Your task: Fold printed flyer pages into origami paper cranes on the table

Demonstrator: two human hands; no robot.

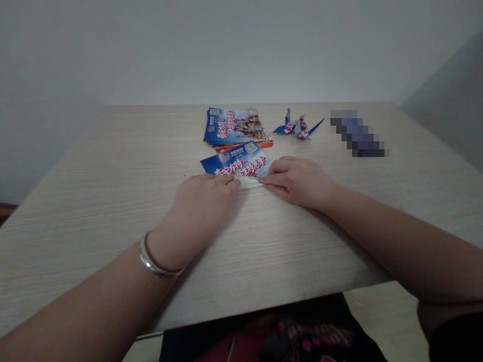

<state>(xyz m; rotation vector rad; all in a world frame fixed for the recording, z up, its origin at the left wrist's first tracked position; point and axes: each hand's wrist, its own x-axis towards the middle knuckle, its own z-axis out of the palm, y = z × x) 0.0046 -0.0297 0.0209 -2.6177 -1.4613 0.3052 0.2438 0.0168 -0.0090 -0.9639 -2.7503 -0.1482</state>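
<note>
A printed blue flyer (236,160) lies on the table in front of me, its near part folded up so that a white strip of its back shows. My left hand (204,203) is closed on the left end of this fold, fingers curled and pressed down on the paper. At the right end of the fold, my right hand (300,181) pinches the flyer between thumb and fingers. The tips of my left fingers are partly hidden.
Just behind the flyer sits a stack of similar flyers (237,125). Two folded paper cranes (289,125) (304,131) stand to its right. Farther right lies a pixelated dark object (358,134). A wall (241,50) rises behind the table (94,201).
</note>
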